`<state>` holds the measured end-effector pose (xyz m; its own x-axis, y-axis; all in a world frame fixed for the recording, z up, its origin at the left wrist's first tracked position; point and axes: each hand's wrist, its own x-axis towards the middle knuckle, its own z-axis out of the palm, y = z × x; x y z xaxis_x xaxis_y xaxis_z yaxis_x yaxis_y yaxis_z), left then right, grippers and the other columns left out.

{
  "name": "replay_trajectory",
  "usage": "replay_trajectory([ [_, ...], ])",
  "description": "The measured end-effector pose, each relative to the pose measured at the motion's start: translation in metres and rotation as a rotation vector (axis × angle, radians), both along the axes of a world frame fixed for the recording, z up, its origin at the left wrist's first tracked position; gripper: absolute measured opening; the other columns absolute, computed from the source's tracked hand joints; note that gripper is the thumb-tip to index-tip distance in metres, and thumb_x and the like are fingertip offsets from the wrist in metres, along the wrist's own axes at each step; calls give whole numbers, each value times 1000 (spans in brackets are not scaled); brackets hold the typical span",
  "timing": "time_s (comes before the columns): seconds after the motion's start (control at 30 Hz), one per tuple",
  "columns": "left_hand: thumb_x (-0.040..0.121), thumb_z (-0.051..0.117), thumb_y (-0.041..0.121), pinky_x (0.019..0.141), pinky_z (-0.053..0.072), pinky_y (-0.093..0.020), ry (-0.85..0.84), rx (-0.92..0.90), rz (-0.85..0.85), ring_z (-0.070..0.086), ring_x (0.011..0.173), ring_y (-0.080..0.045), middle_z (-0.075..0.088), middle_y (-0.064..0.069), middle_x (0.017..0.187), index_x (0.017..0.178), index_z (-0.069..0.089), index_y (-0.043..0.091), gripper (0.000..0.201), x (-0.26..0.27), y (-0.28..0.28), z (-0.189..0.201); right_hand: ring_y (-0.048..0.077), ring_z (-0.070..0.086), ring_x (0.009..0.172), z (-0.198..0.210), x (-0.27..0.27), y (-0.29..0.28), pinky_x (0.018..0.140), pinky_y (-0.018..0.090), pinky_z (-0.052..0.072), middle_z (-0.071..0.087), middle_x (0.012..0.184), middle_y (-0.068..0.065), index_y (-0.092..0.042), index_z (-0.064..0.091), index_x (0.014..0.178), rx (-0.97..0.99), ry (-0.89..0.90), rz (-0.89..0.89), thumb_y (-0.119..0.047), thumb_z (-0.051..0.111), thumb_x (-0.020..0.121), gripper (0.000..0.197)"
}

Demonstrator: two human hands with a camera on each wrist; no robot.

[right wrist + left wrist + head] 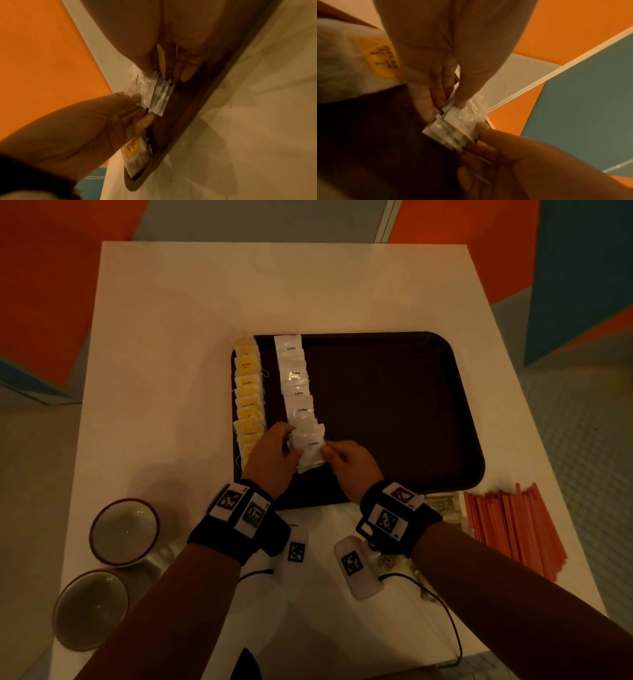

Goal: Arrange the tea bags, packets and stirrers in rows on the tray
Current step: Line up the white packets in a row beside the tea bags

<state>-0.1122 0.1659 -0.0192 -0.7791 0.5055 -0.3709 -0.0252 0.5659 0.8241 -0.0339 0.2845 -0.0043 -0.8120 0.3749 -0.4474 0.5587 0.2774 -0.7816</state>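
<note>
A dark brown tray [394,405] lies mid-table. Yellow-labelled tea bags [248,395] run in a row down its left edge. Beside them, white coffee packets [295,381] form a second overlapping row. At that row's near end, a small stack of coffee packets [311,448] is held just over the tray. My left hand [289,445] pinches its left side and my right hand [328,453] pinches its right side. The left wrist view shows the fanned stack [453,128] between thumb and fingers. Orange stirrers [513,529] lie in a pile right of the tray's near corner.
Two round bowls [125,530] [90,607] stand at the table's near left. Some printed packets [443,505] lie between my right wrist and the stirrers. The tray's right two thirds are bare. Orange and blue panels surround the white table [171,337].
</note>
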Motion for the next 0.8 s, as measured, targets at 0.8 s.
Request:
replay_trajectory([
  [0.8,94,34,-1,96,33,-17,-65,57,38,42,115,-10,42,-9,137,143,25,14,53,47,-15,9,5,55,80,-6,21,5,64,7,38,65,102,3,-14,58,110,95,-201,134,-10,63,84,27],
])
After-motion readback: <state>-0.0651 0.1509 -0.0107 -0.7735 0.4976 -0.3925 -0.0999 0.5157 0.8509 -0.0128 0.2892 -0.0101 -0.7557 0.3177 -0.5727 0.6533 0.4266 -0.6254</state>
